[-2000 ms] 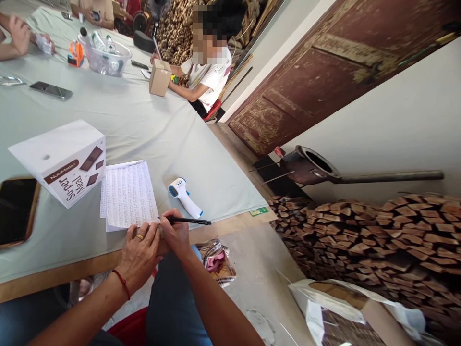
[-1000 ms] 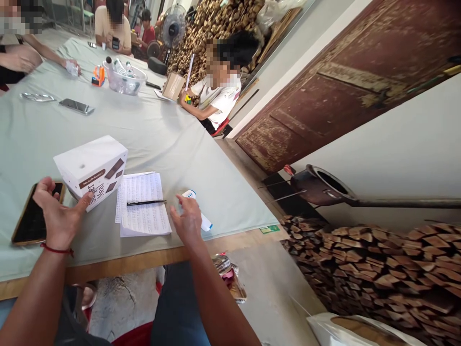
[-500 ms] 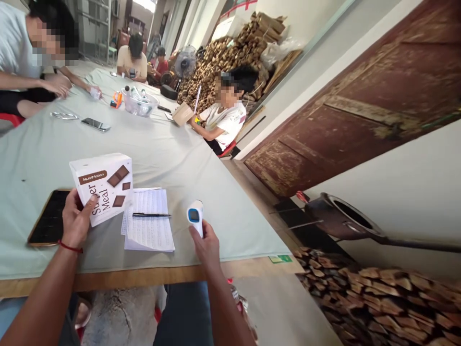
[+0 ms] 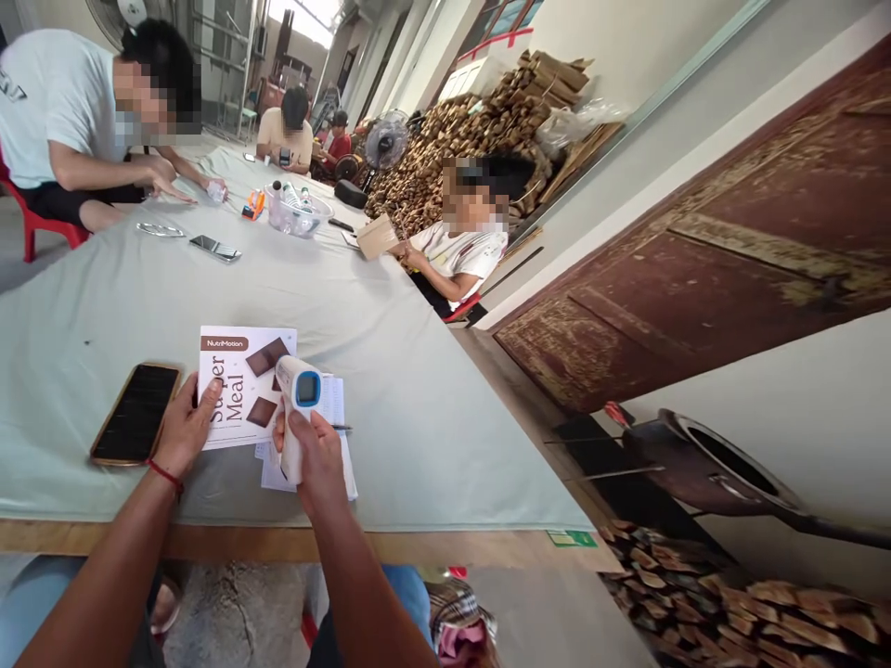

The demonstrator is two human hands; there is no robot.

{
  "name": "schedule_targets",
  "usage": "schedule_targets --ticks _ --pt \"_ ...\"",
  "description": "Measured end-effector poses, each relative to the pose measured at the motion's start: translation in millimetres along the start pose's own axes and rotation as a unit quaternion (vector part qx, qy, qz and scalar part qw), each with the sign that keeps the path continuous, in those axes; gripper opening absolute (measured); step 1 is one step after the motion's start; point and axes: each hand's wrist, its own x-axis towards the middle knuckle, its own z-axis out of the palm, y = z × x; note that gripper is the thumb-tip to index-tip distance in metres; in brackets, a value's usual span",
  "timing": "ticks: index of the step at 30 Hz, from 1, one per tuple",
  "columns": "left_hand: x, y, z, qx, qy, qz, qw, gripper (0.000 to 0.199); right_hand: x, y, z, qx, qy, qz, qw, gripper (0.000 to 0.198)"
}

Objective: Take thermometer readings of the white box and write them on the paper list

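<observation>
Ideally, with the left hand point(image 4: 184, 431) clamped on the box point(image 4: 233, 382) right of the phone point(image 4: 137, 413) and the right hand point(image 4: 323, 461) clamped on the thermometer point(image 4: 289, 376) before the box's right side, hold both steady, screen point(image 4: 307, 390) uncovered.

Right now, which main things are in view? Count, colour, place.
box: 1, white and brown, in left hand
thermometer: 1, white and blue, in right hand
large phone: 1, black, left of box
papers: at least 2, white, on table
pen: 1, dark, across papers
farther phone: 1, dark, mid-table
tub: 1, clear, far table, holding bottles
orange item: 1, orange, beside tub
carton: 1, brown, right of tub
tablecloth: 1, pale green, on table
firewood: 2 stacks, brown, background and lower right
door: 1, reddish-brown, right
pot: 1, dark, below door
other people: at least 4, mixed clothing, beyond box
left hand: 1, red cord at wrist, gripping box
right hand: 1, bare, gripping thermometer
</observation>
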Motion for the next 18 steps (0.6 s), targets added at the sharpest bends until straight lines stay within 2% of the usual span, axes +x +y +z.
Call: schedule_targets --ticks 7,18 --pt "-2.1 6.6 0.1 0.022 -0.009 0.006 1.000 0.075 11.8 3.2 11.9 -0.002 -0.026 0.020 0.999 0.037" --pt "-2.9 6.3 0.1 0.009 -0.016 0.002 1.000 0.073 14.9 8.6 7.9 -0.023 -0.036 0.014 0.999 0.041"
